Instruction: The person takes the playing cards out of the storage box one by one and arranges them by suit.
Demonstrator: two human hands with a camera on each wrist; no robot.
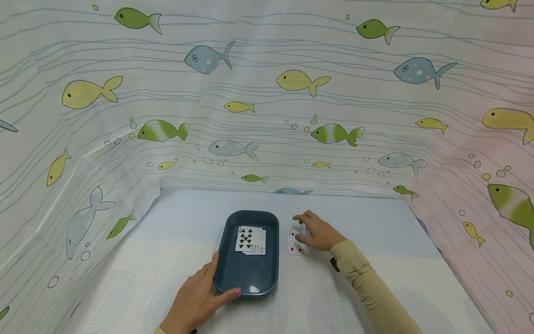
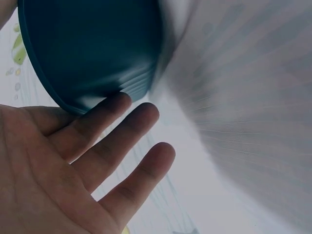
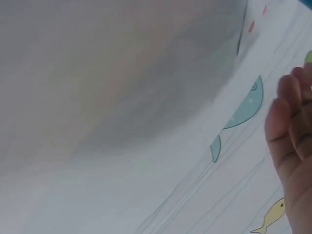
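Card (image 1: 296,244) lies partly hidden behind right hand (image 1: 320,232).

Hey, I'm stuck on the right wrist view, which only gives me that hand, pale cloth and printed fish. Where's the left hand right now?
Observer: The left hand is touching a dark blue tray at its near left corner.
Operator: What's inside it?
Observer: A small pile of playing cards, with clubs showing on top.
Operator: Is there a loose card by the right hand?
Observer: Yes, a diamond card lies face up to the right of the tray, partly hidden by that hand. I can't tell whether the two touch.
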